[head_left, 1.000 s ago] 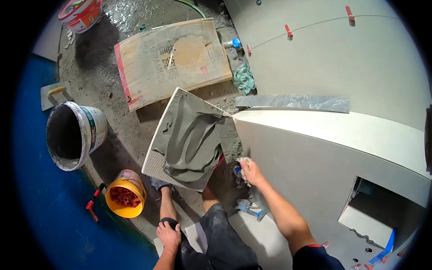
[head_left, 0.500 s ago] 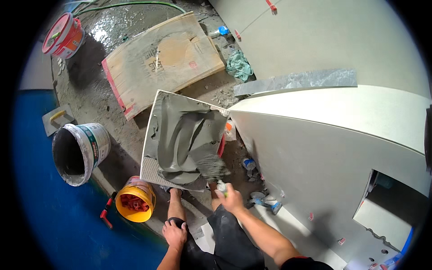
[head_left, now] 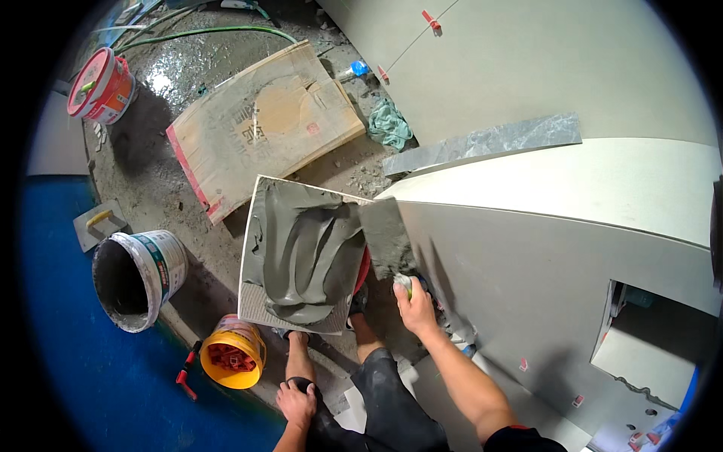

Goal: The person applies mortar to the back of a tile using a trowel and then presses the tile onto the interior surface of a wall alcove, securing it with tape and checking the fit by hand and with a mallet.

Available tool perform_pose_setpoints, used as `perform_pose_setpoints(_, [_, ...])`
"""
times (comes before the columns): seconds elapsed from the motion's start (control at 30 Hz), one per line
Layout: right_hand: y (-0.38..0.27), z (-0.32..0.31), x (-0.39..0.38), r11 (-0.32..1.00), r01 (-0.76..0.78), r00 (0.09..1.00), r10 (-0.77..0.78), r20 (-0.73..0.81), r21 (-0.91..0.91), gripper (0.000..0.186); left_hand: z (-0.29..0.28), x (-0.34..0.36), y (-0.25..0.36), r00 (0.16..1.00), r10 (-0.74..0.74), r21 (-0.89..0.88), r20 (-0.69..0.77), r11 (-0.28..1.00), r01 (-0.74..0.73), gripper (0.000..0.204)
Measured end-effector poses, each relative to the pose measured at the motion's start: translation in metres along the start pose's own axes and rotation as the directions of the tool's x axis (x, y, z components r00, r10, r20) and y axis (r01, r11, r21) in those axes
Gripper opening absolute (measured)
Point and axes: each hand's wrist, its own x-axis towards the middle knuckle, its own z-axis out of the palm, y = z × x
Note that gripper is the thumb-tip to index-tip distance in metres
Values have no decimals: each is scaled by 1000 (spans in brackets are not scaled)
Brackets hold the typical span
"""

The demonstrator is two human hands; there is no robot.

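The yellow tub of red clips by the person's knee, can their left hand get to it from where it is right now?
Probably yes. The left hand rests on the knee, empty as far as shows, and the yellow tub stands just to its upper left on the floor with nothing between them. The right hand holds the trowel.

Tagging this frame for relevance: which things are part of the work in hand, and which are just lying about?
In use:
right hand gripping trowel
tile coated with grey adhesive
left hand, resting on the knee

Lying about:
cardboard
white bucket
yellow tub
red bucket
green rag
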Motion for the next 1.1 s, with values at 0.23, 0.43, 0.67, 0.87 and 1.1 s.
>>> perform_pose_setpoints(0.23, [-96, -14, 96, 883, 248, 966, -193, 173, -399, 46, 7, 2, -3, 1000, 17, -18, -19, 1000, -17, 57])
perform_pose_setpoints(0.43, [-76, -27, 143, 821, 126, 984, -173, -32, -557, 48, 3, 0, 3, 1000, -26, -83, -10, 996, 25, 57])
perform_pose_setpoints(0.67, [-138, -29, 89, 995, -36, 887, -13, 461, 97, 46, 9, -2, -1, 998, -69, -90, -4, 994, 68, 57])
perform_pose_setpoints(0.87, [-169, 31, 151, 989, -122, 846, 58, 530, 86, 51, 3, 0, 1, 999, -35, -91, -18, 995, 33, 56])
perform_pose_setpoints(1.1, [-97, 17, 168, 956, 272, 951, -251, 179, -107, 56, 6, 0, -2, 998, -60, -142, -8, 988, 58, 57])
